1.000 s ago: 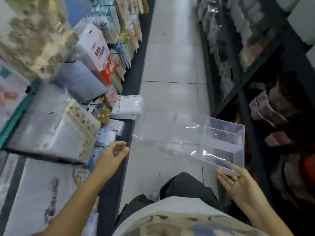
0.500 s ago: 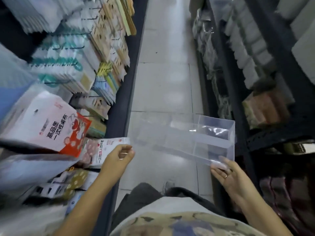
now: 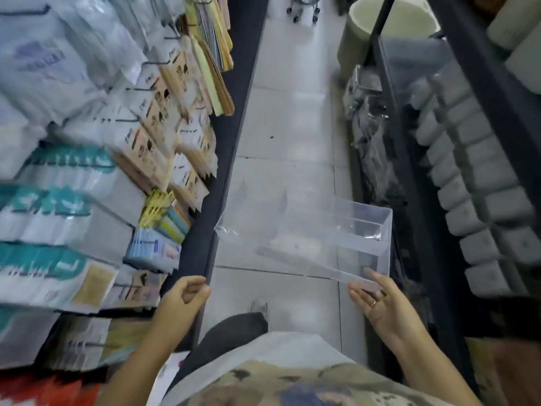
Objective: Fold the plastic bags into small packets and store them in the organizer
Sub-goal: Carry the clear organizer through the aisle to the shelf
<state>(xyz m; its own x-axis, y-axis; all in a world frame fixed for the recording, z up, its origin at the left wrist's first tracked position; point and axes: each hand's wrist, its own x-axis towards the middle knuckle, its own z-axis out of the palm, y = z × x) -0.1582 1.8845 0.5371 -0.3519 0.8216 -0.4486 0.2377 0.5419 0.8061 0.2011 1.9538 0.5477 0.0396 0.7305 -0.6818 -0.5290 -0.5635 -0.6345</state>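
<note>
While L hand (image 3: 178, 303) curls loosely, R hand (image 3: 386, 306) props organizer (image 3: 363, 230).

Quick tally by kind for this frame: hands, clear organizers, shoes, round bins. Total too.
Hands: 2, left hand and right hand
Organizers: 1, clear plastic compartment organizer
Shoes: 1, pale shoe
Bins: 1, pale round bin
Total: 5
</note>
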